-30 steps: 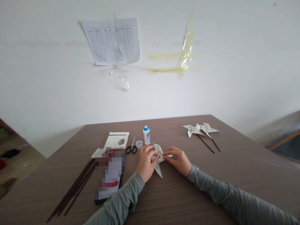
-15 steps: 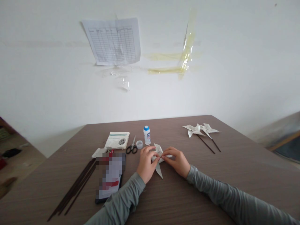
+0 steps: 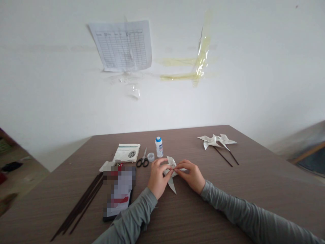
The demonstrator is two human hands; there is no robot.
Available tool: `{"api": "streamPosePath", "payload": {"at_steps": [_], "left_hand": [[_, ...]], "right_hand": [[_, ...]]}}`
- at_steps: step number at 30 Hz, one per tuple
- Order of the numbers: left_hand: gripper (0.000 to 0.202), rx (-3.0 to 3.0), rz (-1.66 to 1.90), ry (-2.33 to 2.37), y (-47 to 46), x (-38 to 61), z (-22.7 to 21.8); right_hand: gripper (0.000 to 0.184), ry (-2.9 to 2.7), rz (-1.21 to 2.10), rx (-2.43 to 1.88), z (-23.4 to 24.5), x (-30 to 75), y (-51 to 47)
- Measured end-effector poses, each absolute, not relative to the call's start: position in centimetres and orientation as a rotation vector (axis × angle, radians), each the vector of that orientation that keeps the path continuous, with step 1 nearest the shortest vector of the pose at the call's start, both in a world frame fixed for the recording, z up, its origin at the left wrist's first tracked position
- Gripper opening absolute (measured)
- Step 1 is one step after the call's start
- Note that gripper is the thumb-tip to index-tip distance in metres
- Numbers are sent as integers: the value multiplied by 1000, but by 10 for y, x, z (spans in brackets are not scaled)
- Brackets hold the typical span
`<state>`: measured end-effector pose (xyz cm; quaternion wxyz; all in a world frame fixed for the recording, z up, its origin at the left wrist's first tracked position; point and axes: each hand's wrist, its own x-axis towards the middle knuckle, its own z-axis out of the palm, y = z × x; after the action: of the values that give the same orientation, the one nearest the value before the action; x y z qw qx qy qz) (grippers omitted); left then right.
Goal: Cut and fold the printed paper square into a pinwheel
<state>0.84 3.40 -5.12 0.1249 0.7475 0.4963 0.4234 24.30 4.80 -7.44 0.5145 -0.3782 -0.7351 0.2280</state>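
Observation:
A pinwheel (image 3: 172, 185) of printed white paper lies on the table between my hands, one pointed blade aimed toward me and another away. My left hand (image 3: 158, 178) is closed on its left side, thumb and fingers pinching near the centre. From the right, my right hand (image 3: 191, 174) pinches the same middle spot, its fingertips almost touching the left ones. Those fingertips cover the pinwheel's centre, so any small part between them is hidden. Just behind my left hand stands a white glue bottle (image 3: 159, 148) with a blue cap.
Two paper pinwheels on dark sticks (image 3: 213, 141) lie at the back right. Left of the glue are a small clear cup (image 3: 150, 157), black-handled scissors (image 3: 142, 162) and a stack of printed paper (image 3: 127, 152). A phone (image 3: 122, 193) and several dark sticks (image 3: 78, 203) lie front left.
My right hand has shifted very slightly left. Both hands keep their pinch at the pinwheel's centre, and the other things lie where they were.

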Motion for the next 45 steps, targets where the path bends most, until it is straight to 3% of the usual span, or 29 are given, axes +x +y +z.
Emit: {"api": "streamPosePath", "payload": {"at_steps": [6, 15, 28, 38, 45], "left_hand": [[18, 2204, 1268, 1566, 43, -1, -52], [11, 2256, 989, 1815, 47, -7, -53], [17, 2114, 1192, 1477, 43, -5, -43], [11, 1943, 1217, 1412, 36, 0, -40], [38, 1857, 1107, 1499, 32, 2, -31]], "right_hand": [[19, -1779, 509, -938, -77, 247, 50], [8, -1809, 524, -971, -82, 252, 54], [4, -1727, 680, -1083, -78, 256, 56], [4, -1766, 722, -1036, -72, 257, 51], [10, -1837, 603, -1034, -71, 258, 52]]}}
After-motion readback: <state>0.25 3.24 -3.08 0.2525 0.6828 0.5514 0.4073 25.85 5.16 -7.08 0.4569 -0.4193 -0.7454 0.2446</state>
